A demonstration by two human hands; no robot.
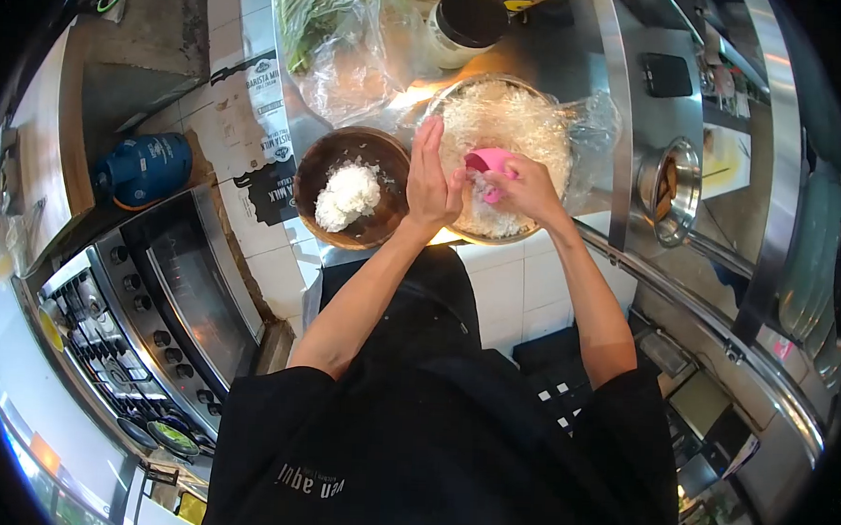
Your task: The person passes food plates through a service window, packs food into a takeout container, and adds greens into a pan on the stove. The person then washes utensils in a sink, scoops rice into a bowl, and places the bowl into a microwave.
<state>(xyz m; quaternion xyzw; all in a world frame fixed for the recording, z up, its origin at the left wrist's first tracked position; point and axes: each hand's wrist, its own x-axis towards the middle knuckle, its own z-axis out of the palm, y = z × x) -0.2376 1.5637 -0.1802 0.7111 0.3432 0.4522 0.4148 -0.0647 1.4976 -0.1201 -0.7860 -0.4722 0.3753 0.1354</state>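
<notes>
My right hand (534,189) grips a pink scoop (490,159) over a large round container of white rice (507,116). The scoop's hollow side faces left, and some rice lies just below it. Clear plastic wrap (593,120) covers part of the container and hangs past its right side. My left hand (433,183) is held flat with its fingers stretched out, at the container's left edge near the scoop; it holds nothing. To its left stands a brown wooden bowl (314,169) with a mound of white rice (348,197) in it.
Behind the bowls are a plastic bag of green leaves (323,24) and a jar with a black lid (471,19). A steel bowl (679,191) sits on the right. On the left are an oven (204,286), gas burners (107,343) and a blue gas cylinder (150,168).
</notes>
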